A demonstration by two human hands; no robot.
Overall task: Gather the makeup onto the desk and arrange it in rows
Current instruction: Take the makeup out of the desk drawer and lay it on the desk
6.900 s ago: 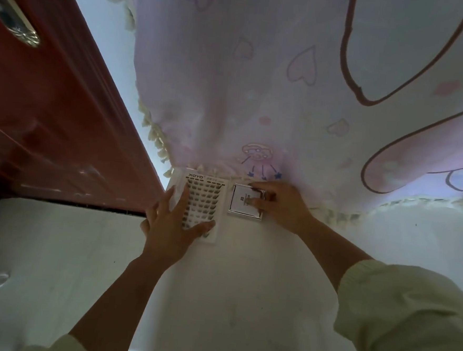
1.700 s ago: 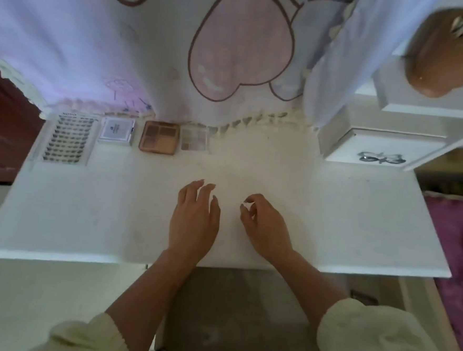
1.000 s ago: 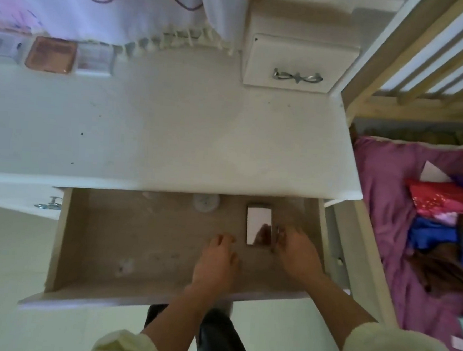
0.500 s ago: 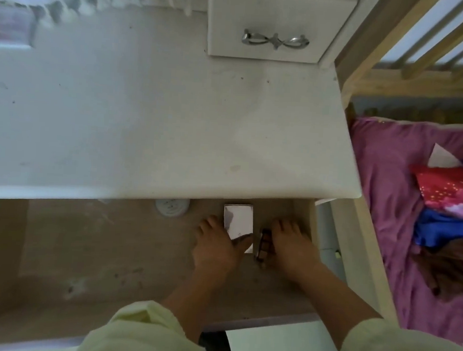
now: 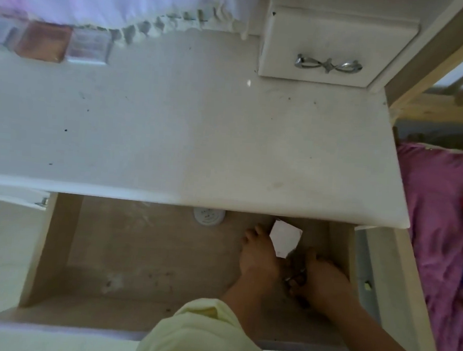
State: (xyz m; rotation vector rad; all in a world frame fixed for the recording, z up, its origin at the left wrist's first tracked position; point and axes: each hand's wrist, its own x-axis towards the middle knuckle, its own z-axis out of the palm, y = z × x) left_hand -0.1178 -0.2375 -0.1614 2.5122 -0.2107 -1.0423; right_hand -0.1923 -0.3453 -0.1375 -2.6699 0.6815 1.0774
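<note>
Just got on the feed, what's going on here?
A person has both hands in the open drawer. The left hand holds a flat white case, tilted up; the right hand grips a small dark item beside it. A round white container sits at the drawer's back. On the desk, palettes lie in a row at the far left.

White compact (image 5: 284,240) tilted in drawer (image 5: 55,245); dark item (image 5: 297,279) beside; brown palette (image 5: 42,42), clear palette (image 5: 88,47) on desk (image 5: 200,132)
</note>
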